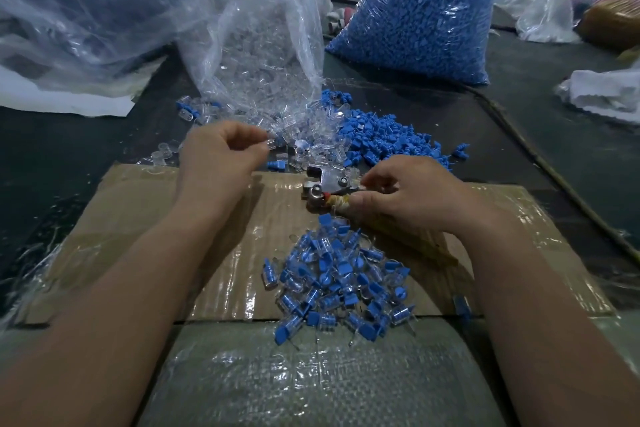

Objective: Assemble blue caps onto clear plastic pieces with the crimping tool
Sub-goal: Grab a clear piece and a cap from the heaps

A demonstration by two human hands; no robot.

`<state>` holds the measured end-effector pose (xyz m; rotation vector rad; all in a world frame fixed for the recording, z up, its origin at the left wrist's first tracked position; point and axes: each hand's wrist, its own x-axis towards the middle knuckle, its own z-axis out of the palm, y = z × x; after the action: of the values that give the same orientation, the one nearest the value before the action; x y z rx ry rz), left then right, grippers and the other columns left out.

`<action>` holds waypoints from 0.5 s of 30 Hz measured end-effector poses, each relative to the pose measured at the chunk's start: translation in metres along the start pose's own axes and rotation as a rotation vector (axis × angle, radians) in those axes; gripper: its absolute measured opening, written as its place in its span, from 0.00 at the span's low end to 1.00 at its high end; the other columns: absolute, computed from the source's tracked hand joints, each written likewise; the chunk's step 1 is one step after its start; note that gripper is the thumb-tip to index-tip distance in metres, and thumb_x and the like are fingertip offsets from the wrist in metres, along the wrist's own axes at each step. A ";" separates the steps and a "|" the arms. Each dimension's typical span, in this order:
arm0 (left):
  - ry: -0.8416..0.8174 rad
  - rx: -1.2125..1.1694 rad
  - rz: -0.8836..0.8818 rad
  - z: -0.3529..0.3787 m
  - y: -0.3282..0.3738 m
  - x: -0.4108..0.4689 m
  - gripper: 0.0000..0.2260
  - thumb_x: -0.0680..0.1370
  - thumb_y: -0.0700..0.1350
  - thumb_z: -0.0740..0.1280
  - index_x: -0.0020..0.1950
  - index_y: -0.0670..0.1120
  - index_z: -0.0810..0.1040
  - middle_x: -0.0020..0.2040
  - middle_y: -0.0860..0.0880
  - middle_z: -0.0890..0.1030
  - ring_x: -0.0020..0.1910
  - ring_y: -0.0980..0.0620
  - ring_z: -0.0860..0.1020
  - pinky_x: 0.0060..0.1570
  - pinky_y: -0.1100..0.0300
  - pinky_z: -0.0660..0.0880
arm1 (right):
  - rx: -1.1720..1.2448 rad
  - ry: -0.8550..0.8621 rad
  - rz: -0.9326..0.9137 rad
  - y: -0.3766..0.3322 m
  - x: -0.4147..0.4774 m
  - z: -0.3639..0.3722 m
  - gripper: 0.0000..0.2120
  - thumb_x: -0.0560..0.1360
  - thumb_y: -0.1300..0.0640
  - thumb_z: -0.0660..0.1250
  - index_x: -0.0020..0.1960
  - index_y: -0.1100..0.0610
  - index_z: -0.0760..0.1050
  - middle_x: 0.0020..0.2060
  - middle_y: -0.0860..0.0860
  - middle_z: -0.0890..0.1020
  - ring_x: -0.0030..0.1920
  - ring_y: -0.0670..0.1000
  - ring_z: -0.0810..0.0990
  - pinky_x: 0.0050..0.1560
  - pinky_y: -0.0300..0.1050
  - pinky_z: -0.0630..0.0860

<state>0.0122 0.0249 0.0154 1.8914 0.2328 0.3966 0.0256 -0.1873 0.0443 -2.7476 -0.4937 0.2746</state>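
Observation:
My right hand (pixel 412 198) grips the handles of the metal crimping tool (pixel 327 184), whose silver head points left over the cardboard. My left hand (pixel 221 156) hovers at the edge of the loose clear plastic pieces (pixel 311 135), fingers curled with thumb and fingertips close together; whether a clear piece is pinched there I cannot tell. Loose blue caps (pixel 391 142) lie heaped just beyond the tool. A pile of assembled pieces (pixel 332 281), clear bodies with blue caps, lies on the cardboard below the tool.
A taped cardboard sheet (pixel 173 236) covers the work area. An open clear bag (pixel 263 45) spills clear pieces behind my left hand. A full bag of blue caps (pixel 415 10) stands at the back right. More plastic bags (pixel 86 3) crowd the back left.

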 end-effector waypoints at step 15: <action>-0.410 0.668 0.335 0.014 -0.021 0.010 0.17 0.80 0.43 0.59 0.68 0.51 0.70 0.66 0.48 0.73 0.66 0.47 0.67 0.67 0.51 0.61 | -0.011 0.036 -0.005 0.004 0.002 0.004 0.19 0.70 0.38 0.65 0.54 0.50 0.76 0.39 0.39 0.71 0.46 0.46 0.73 0.46 0.43 0.69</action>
<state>0.0270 0.0234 -0.0067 2.6306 -0.2665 0.1452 0.0275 -0.1886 0.0389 -2.7562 -0.4938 0.2218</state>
